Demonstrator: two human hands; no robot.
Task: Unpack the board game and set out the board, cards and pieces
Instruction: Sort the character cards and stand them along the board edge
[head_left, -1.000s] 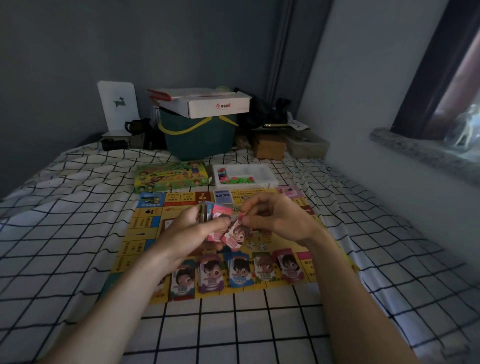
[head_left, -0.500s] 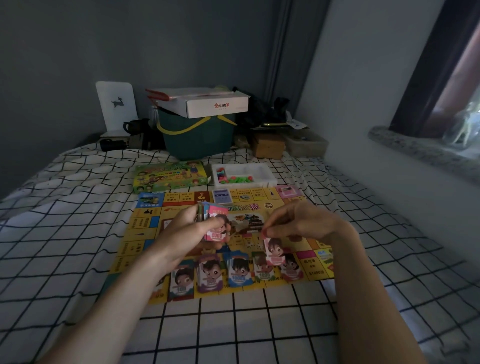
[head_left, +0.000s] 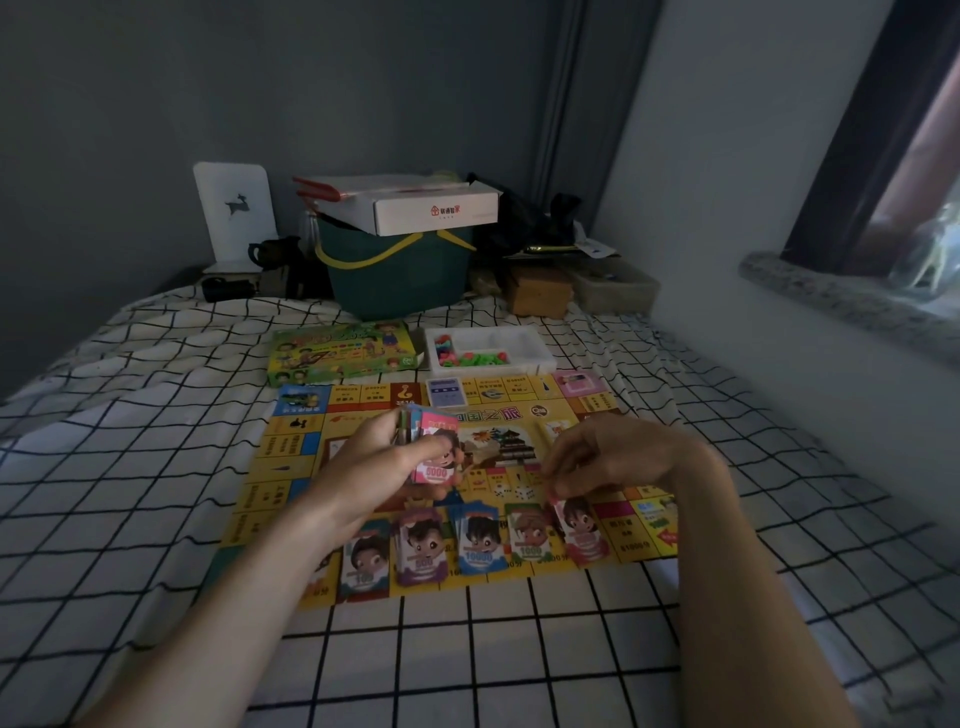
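Checked bed (head_left: 519, 649), board (head_left: 291, 457), held cards (head_left: 434, 452)

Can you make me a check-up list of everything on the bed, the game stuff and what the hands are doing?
Surface: checked sheet, wrinkled at the far end.
Board: flat on the sheet.
Money piles: five in a row on the board's near edge, rightmost pink pile.
Stack: held by left hand.
Right hand: fingers pinch the pink pile's top note.
Tray: coloured pieces inside, beyond the board.
Game box: left of the tray.
Blue deck: on the board's far edge.
Clutter: green bin, white box on top.
Cables: nothing seen.
Surroundings: grey walls, window sill on the right.
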